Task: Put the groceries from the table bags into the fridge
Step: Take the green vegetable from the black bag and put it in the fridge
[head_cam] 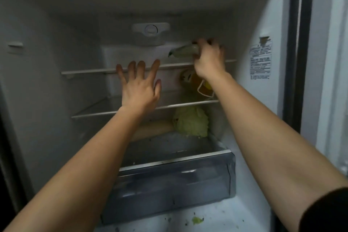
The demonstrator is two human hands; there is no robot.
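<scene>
I face the open fridge. My right hand [209, 60] grips a pale green packet [185, 50] and holds it just above the right part of the top glass shelf [84, 71]. My left hand [140, 85] is spread with fingers apart in front of that shelf's edge, holding nothing. On the middle shelf [94, 112] a yellow-orange bottle [190, 79] with a white handle stands partly hidden behind my right wrist. Below it lie a green cabbage [191, 122] and a long pale vegetable [156, 131] on the drawer's cover.
A dark translucent crisper drawer [173, 184] sits at the bottom, pulled slightly forward. Green scraps [197, 220] lie on the fridge floor. A thermostat dial [150, 30] is on the back wall, a printed label [260, 60] on the right wall. The door edge [299, 43] stands at the right.
</scene>
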